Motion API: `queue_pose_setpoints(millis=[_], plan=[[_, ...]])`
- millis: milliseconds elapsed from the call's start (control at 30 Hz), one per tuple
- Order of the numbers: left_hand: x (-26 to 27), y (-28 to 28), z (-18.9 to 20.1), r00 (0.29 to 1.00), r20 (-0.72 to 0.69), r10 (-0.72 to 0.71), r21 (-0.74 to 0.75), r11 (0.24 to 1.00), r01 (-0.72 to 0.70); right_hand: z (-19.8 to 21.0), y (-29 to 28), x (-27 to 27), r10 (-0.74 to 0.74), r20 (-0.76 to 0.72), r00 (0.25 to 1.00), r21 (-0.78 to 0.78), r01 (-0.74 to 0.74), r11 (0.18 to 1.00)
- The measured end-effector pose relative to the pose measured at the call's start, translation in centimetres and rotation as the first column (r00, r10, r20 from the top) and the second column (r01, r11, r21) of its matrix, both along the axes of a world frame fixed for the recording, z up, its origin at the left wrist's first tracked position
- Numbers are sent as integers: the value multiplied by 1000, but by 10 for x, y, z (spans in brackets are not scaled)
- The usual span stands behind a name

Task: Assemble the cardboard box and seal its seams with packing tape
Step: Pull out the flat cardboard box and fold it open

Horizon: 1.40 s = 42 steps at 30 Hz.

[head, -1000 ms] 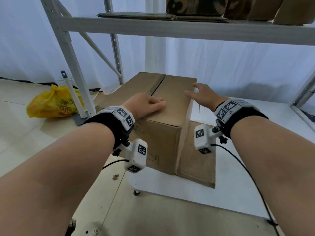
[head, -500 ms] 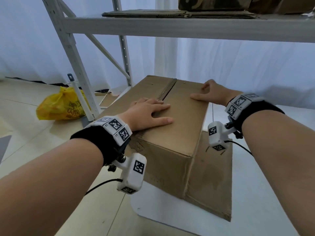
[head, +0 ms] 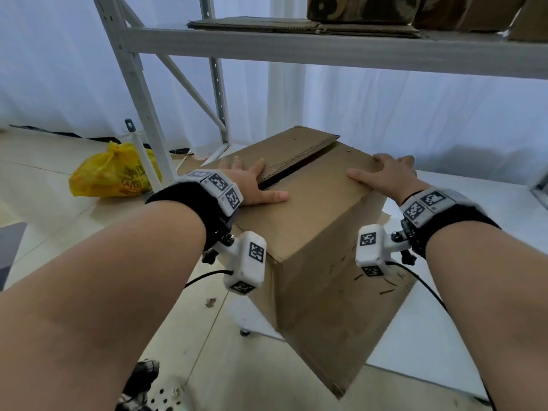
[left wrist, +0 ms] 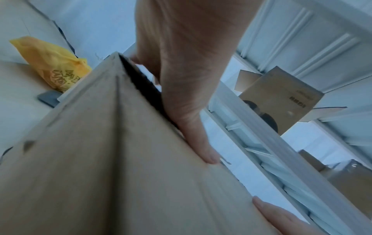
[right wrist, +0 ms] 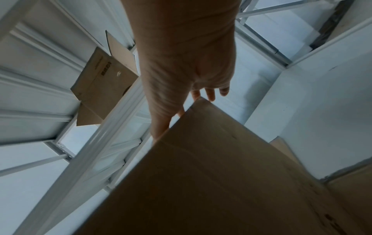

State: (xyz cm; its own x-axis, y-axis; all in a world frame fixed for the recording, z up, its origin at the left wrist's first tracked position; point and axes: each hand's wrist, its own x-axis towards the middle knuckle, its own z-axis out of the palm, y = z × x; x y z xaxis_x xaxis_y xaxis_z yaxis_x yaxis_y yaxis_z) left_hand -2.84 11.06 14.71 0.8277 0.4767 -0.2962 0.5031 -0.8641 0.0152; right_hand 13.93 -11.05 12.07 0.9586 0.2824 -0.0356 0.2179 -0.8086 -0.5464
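A brown cardboard box [head: 320, 262] stands on a low white platform [head: 462, 336], one corner towards me. Its two top flaps are folded down, and the left flap's edge rides a little above the right one along the middle seam [head: 299, 164]. My left hand [head: 252, 185] lies flat on the left flap, thumb stretched across the seam. My right hand [head: 385, 173] rests flat on the right flap near the box's far right edge, fingers spread. In the left wrist view the left hand [left wrist: 187, 95] presses on the box [left wrist: 120, 159]. The right wrist view shows my right hand [right wrist: 187, 79] on the box [right wrist: 221, 174] top. No tape is in view.
A grey metal rack [head: 296, 48] crosses above the box, holding flat cardboard [head: 296, 25]. Its upright post [head: 133, 84] stands left of the box. A yellow plastic bag [head: 112, 173] lies on the tiled floor at the left, beside a white pole [head: 142, 155].
The view has closed in on the box. My left hand slid from the near corner up to the seam. My right hand stays on the right flap. The left flap's edge now stands raised.
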Motion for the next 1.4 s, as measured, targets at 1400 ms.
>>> queue_pose_setpoints(millis=[1400], plan=[[-10,-24,-26,925,377,-33,30,999,23,-24,-98,-105,-66,42,997,447,41,893]])
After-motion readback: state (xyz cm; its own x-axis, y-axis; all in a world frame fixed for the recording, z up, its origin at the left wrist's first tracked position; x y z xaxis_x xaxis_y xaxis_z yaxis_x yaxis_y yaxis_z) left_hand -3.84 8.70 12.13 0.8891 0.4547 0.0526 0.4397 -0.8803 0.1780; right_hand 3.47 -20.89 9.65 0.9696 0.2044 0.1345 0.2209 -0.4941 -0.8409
